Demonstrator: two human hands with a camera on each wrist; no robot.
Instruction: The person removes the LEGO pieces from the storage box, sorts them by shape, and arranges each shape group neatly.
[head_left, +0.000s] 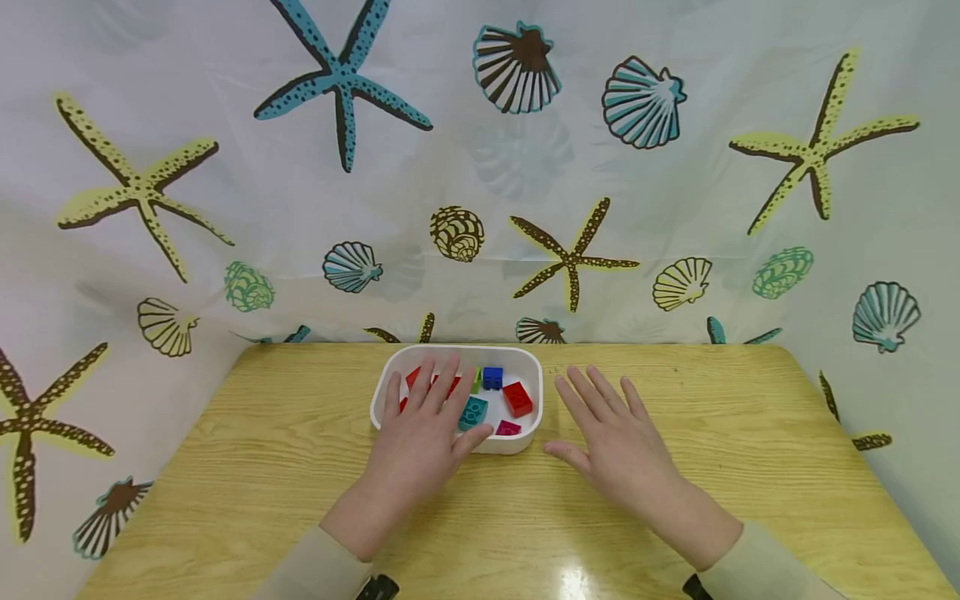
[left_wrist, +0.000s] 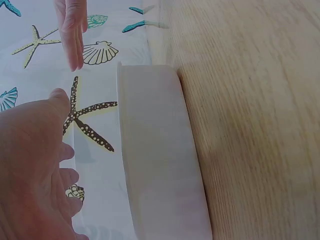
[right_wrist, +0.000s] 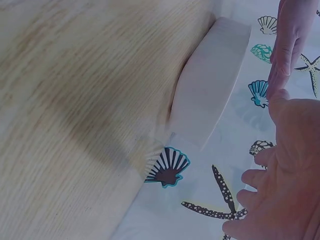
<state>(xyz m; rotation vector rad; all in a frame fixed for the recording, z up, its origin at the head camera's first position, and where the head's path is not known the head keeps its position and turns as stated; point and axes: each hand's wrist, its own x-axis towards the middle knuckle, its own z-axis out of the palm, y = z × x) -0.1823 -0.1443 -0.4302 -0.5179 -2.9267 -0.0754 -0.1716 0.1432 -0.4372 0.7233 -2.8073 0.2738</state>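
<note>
Lying inside white bin (head_left: pixel 504 447): colored blocks (head_left: pixel 473 412)

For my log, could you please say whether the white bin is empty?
Not empty: the head view shows a blue block and teal block inside the white bin.

A wood-grain table (head_left: pixel 750 450) carries 1 white tub (head_left: pixel 513 445).

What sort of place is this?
Probably a screened-off tabletop work spot, perhaps for play or filming: a wooden table, a shell-and-starfish sheet behind it and at its sides, and a white tub of toy bricks.
</note>
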